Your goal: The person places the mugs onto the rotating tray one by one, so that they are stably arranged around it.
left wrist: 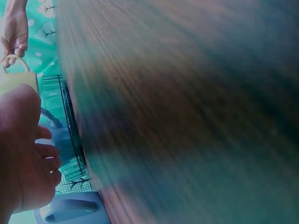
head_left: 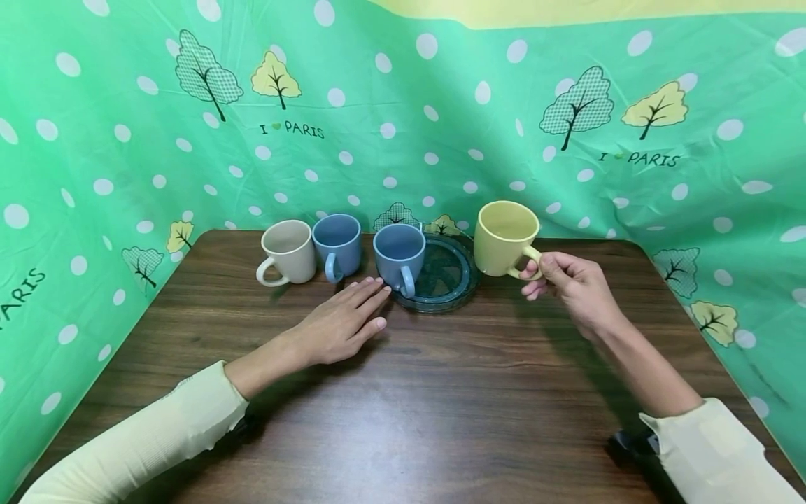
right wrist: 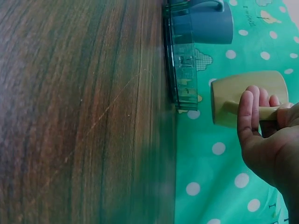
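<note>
My right hand [head_left: 576, 290] pinches the handle of a yellow mug [head_left: 504, 241] between thumb and fingers. In the right wrist view the yellow mug [right wrist: 252, 95] hangs upright, its base raised off the wooden table. My left hand [head_left: 343, 322] lies palm down with straight fingers, fingertips right at the rim of a round dark-green glass tray [head_left: 443, 304]. On the left part of that tray stands a blue mug [head_left: 399, 250], its handle toward me. The left wrist view shows the tray's clear side wall [left wrist: 58, 93] beyond the left hand's fingers.
Left of the tray, a second blue mug [head_left: 338, 241] and a white mug [head_left: 290, 245] stand side by side on the brown wooden table [head_left: 441, 420]. A green polka-dot cloth [head_left: 390, 91] hangs along the table's back edge and sides.
</note>
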Tool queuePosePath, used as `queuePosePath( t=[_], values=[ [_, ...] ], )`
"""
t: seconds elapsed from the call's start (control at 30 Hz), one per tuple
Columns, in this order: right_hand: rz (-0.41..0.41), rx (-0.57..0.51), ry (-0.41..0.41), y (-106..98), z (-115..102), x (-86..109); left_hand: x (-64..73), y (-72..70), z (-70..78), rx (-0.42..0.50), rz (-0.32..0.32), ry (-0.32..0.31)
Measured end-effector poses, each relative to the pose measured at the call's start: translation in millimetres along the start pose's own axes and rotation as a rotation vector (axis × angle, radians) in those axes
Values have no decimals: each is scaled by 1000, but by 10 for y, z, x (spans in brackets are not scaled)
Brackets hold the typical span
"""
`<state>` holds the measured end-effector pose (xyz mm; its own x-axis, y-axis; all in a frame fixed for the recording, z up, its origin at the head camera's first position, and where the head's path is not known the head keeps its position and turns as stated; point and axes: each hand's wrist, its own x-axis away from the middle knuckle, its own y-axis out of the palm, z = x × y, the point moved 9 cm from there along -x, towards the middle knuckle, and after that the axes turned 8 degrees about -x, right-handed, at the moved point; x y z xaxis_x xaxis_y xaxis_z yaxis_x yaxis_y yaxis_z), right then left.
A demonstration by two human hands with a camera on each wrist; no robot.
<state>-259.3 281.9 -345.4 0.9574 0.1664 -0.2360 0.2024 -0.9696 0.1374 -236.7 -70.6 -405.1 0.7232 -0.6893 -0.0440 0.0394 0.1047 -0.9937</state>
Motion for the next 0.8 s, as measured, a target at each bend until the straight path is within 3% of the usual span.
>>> queuePosePath(
  t=[0.8],
  values=[
    [-31, 23, 37, 217, 98, -61, -34, 15, -48, 17, -8, -14]
  ],
)
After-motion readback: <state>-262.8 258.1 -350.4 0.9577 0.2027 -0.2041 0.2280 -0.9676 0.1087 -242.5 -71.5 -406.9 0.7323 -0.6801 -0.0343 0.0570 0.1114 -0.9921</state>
